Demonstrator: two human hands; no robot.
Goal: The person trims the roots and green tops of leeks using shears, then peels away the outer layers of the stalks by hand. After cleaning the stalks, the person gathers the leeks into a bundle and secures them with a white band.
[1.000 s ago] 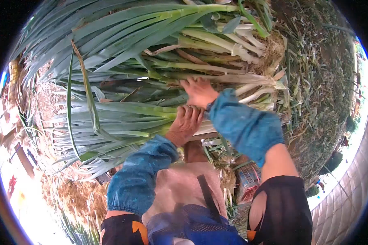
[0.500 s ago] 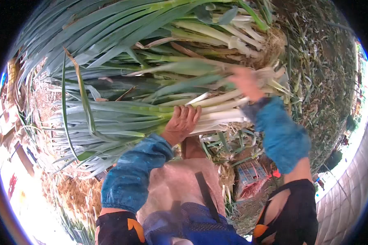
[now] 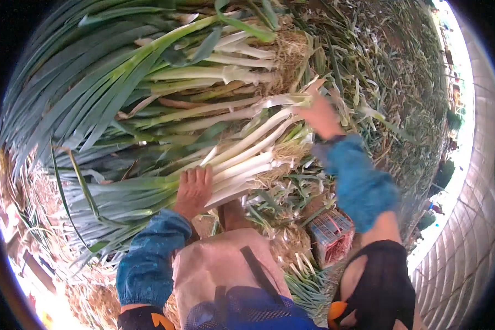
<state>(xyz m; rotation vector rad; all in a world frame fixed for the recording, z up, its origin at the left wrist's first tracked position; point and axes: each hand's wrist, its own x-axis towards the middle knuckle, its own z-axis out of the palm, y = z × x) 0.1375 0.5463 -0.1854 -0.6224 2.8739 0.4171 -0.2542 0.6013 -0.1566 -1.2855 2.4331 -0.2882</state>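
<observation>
A bundle of long green onions (image 3: pixel 242 170) lies sideways before me, its white stalks and roots to the right and its green leaves to the left. My left hand (image 3: pixel 194 191) is closed over the near stalks, where white turns to green. At the root ends, my right hand (image 3: pixel 320 115) is over or against the tip of a stalk; motion smears its fingers, so their grip cannot be made out. Blue sleeve covers are on both forearms. Just beyond lies a larger heap of green onions (image 3: pixel 220 74) with brown, tangled roots.
Stripped leaves and peelings (image 3: pixel 390 93) cover the ground to the right. A red-and-blue printed package (image 3: pixel 333 234) lies near my right knee, beside more green onions (image 3: pixel 308 289). Pale quilted sheeting (image 3: pixel 459 231) runs along the far right.
The view has swung, so the heap and package appear further left. My right hand has moved from above the stalks to their root ends. The left hand stays on the bundle.
</observation>
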